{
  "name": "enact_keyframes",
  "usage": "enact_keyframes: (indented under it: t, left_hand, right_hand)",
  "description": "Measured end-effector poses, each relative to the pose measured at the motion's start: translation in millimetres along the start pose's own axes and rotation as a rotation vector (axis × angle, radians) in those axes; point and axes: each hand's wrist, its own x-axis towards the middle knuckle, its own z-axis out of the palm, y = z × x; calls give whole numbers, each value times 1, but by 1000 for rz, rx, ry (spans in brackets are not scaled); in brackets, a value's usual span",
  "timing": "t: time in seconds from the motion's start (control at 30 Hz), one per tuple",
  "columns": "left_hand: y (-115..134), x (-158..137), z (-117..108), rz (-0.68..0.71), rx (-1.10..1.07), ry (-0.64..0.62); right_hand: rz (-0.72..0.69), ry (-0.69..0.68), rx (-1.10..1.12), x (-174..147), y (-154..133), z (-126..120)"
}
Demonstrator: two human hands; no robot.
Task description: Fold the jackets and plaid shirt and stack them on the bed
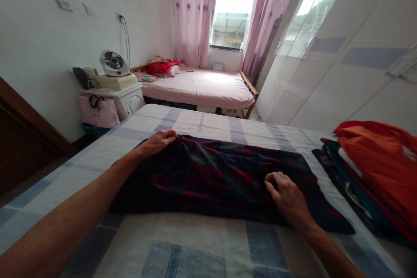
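Note:
A dark navy garment with red and grey-green patterning lies in a long folded strip across the bed, its cloth somewhat wrinkled. At its far edge, left of the middle, my left hand pinches the fabric between thumb and fingers. My right hand rests over the right part of the garment, fingers curled and thumb drawn close to them on the cloth. The right end of the garment spreads out in a flap beyond that hand. The fingertips of both hands are partly hidden.
The bed carries a blue-and-white checked sheet. Beside the garment on the right is a pile of folded clothes topped by an orange garment. Beyond stand a second bed, a nightstand with a fan, and a white wardrobe.

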Motion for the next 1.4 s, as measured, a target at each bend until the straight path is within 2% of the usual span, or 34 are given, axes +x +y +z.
enact_keyframes:
  t: [0.2,0.27,0.4,0.5,0.57,0.63,0.7,0.77,0.87,0.97,1.03,1.1,1.2,1.4]
  left_hand:
    - [-6,7,13,-75,51,114]
    - [-7,8,20,-86,98,127]
    - [0,5,24,-39,174,179]
    - [11,0,25,52,212,244]
    - [17,-5,28,178,248,220]
    - [18,-10,36,290,315,133]
    - [16,-15,43,291,379,28]
    - [12,-21,43,221,392,-10]
    - [-1,-39,25,129,325,138]
    - [-19,-69,-4,-159,179,334]
    - [-30,-93,-17,-377,99,395]
    - [-37,-114,-22,-501,51,408]
    - [-38,-132,-21,-582,-44,401]
    - [-28,-130,-24,-711,-418,290]
  right_hand:
    - [3,249,157,11,-7,-18]
    - [35,230,150,13,-6,-16]
    - [169,79,138,10,-4,-2]
    - [105,42,127,5,-7,4]
    - [19,72,109,2,-12,4]
    - [-22,146,35,1,-16,1]
    - [-17,186,-74,-1,-15,-2]
    - [3,169,-139,-4,-9,-3]
    - [7,177,-106,-8,6,-2]
    - [9,267,-45,-10,19,-1]
    - [1,298,-11,-9,24,0]
    - [-12,293,40,-7,25,2]
    - [-23,254,117,-5,21,6]
    - [-44,249,158,-8,16,6]
